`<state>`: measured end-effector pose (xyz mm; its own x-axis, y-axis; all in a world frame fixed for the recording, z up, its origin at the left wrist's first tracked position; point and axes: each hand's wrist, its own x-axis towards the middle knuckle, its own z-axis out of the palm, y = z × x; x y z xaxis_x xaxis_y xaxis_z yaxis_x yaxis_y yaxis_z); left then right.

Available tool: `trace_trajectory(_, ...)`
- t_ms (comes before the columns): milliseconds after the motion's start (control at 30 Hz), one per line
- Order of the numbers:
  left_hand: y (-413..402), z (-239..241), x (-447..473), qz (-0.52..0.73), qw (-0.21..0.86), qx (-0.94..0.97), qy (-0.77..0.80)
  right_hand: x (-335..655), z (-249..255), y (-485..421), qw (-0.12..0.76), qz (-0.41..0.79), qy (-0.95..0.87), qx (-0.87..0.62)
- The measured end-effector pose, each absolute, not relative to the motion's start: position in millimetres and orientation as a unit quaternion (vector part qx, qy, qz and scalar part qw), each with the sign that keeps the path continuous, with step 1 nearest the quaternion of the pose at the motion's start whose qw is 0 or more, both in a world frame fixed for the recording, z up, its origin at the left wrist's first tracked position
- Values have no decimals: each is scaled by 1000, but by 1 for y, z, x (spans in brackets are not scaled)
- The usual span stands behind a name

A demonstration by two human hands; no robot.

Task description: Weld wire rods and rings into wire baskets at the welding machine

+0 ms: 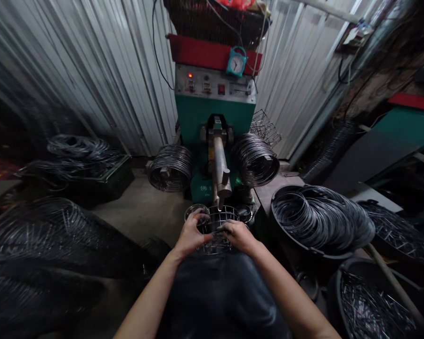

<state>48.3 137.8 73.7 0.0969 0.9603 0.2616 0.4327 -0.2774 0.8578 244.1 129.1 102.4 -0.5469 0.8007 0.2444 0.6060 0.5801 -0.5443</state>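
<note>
Just below the machine's pointed metal tip, a round wire basket (229,214) stands in front of my lap. My left hand (192,235) curls round its left side, thumb and fingers bent in a C on the wires; orange bands wrap the thumb and a finger. On the basket's near right part, my right hand (238,234) pinches, fingertips pressed together. Whatever is between them is too dark and small to make out. Above both hands a thick metal arm (219,162) juts from the green machine (217,106). Part of the basket is hidden behind my hands.
Bundles of wire rings (171,167) hang left of the machine arm, with more wire rings (256,160) on its right. A black tub (279,230) full of rings stands at right, beside a bin (335,292) of short rods. Wire coils (77,148) lie at left.
</note>
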Motion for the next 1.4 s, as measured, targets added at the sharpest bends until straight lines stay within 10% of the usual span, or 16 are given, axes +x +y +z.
trace_trajectory(600, 167, 68, 56, 442, 286, 641, 558, 239, 104, 143, 320, 176, -790, -492)
trace_trajectory(900, 167, 73, 60, 458, 247, 621, 587, 279, 27, 77, 456, 461, -475, -595)
trace_trajectory(1100, 182, 73, 56, 442, 259, 609, 606, 291, -26, 40, 452, 367, -507, -636)
trace_trajectory(1400, 188, 79, 48, 414, 259, 653, 579, 309, -2, 46, 584, 549, -184, -569)
